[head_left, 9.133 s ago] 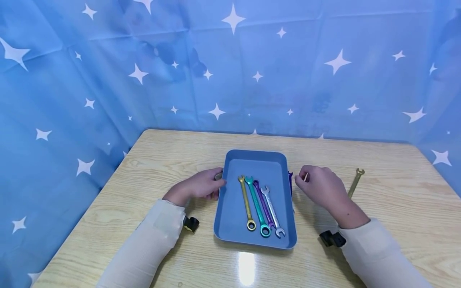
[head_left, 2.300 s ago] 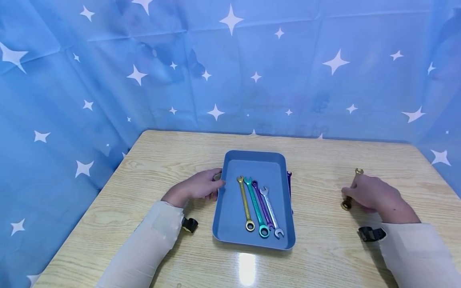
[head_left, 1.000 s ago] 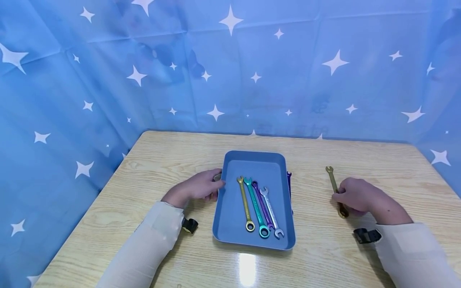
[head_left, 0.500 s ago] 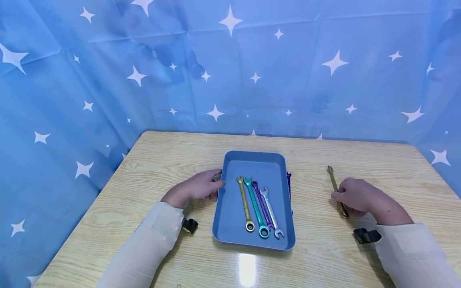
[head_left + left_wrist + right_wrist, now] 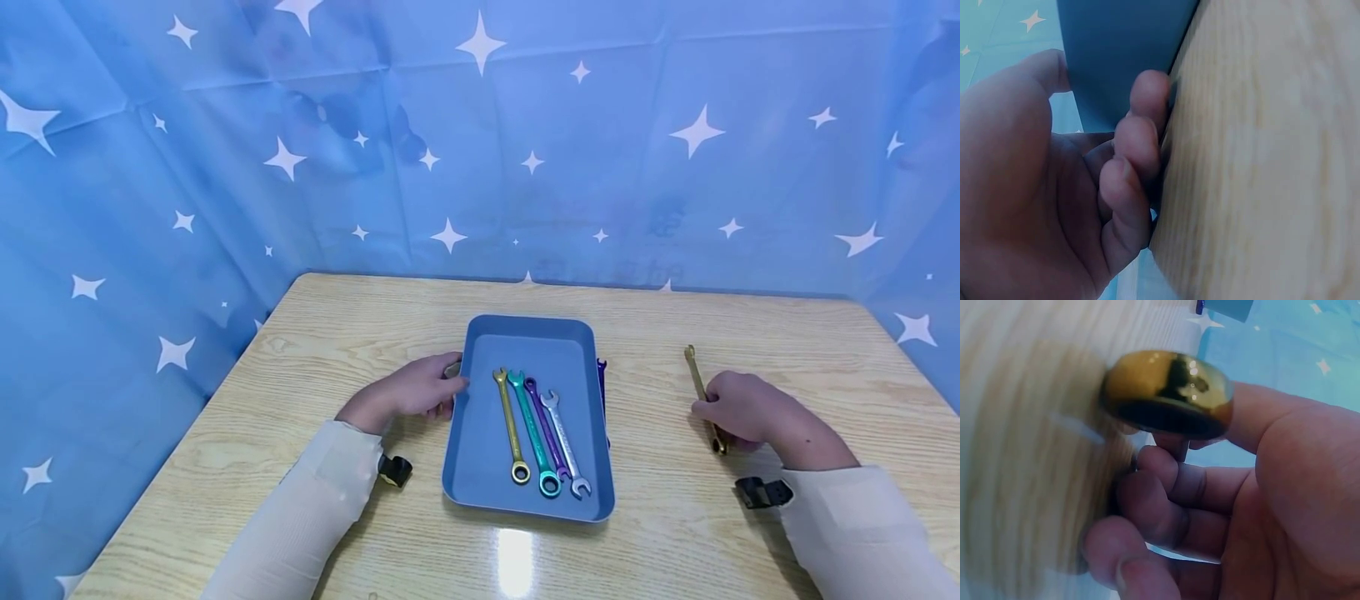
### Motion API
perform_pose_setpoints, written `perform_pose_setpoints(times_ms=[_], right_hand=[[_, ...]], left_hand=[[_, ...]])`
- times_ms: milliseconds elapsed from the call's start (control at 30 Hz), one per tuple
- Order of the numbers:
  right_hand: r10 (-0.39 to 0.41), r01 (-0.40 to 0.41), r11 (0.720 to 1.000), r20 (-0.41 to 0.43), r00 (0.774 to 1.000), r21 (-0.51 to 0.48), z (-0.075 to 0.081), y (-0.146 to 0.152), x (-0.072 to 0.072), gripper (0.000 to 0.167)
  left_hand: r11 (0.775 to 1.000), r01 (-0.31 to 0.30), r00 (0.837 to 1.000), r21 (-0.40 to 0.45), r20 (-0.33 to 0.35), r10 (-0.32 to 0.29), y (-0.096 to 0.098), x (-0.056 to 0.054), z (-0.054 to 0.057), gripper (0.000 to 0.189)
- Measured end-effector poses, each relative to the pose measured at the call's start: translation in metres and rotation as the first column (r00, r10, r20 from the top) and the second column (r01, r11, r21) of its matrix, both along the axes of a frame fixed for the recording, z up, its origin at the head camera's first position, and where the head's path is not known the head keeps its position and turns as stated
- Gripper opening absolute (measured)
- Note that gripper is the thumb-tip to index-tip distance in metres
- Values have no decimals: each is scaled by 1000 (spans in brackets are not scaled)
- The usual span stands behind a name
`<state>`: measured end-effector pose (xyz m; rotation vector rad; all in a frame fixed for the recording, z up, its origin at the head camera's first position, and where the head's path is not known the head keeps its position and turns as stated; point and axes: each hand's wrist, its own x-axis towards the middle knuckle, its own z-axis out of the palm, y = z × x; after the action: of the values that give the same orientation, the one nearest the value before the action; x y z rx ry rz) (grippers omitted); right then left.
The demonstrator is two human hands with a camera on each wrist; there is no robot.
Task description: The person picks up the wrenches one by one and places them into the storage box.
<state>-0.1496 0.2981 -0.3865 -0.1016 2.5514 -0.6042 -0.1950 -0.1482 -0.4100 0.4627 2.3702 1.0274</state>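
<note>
My left hand (image 5: 408, 392) holds the left rim of the blue tray (image 5: 465, 475); its thumb is at the edge and its other fingers curl against the outer wall (image 5: 1116, 56). In the tray lie a gold wrench (image 5: 512, 425), a green wrench (image 5: 534, 433), a purple wrench (image 5: 548, 429) and a silver wrench (image 5: 566, 442), side by side. Out to the right, my right hand (image 5: 750, 408) pinches another gold combination wrench (image 5: 696, 375) by its lower part, tilted edge-on. Its ring end (image 5: 1169, 394) shows large in the right wrist view, above curled fingers.
A dark purple wrench (image 5: 602, 375) lies against the tray's right outer side, partly hidden by it. Wood-grain table (image 5: 360, 317) surrounds the tray. A blue star-patterned cloth (image 5: 480, 167) hangs behind the table and along its left.
From beside the tray my right hand went right, grasped the gold wrench and brought it slightly left. Over the last second the wrench turned about its length. My left hand stayed put.
</note>
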Motion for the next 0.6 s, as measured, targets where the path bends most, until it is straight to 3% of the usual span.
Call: perform_pose_setpoints(times_ms=[600], right_hand=[[46,-46,999,-43,998,9,0,-8,1,30]], left_hand=[[1000,3,1000,1,-5,-3,-1,-3,-3,61]])
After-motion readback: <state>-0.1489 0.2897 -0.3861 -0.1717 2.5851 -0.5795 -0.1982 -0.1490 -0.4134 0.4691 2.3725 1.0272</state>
